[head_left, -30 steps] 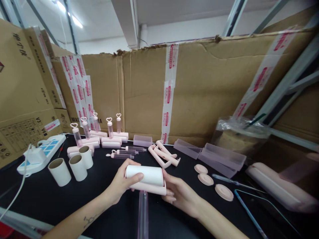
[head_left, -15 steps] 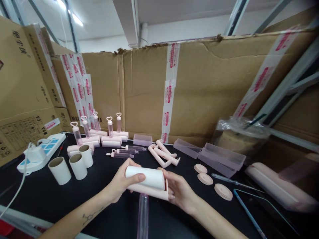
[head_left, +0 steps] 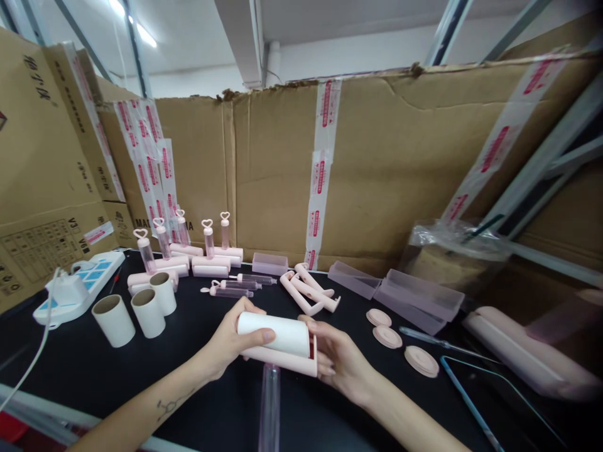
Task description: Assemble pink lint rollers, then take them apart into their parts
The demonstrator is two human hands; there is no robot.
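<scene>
Gripping left fingers (head_left: 260, 338) partly hide the white roll (head_left: 293, 334).

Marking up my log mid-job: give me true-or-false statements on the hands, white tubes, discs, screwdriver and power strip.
1. The left hand holds a white roll. True.
2. Five white tubes stand to the left of the hands. False: three white tubes stand there.
3. The screwdriver lies near the pink discs. True.
4. The right hand holds a pink disc. False: it is at the right end of the pink holder.
5. The power strip has a plug in it. True.
</scene>
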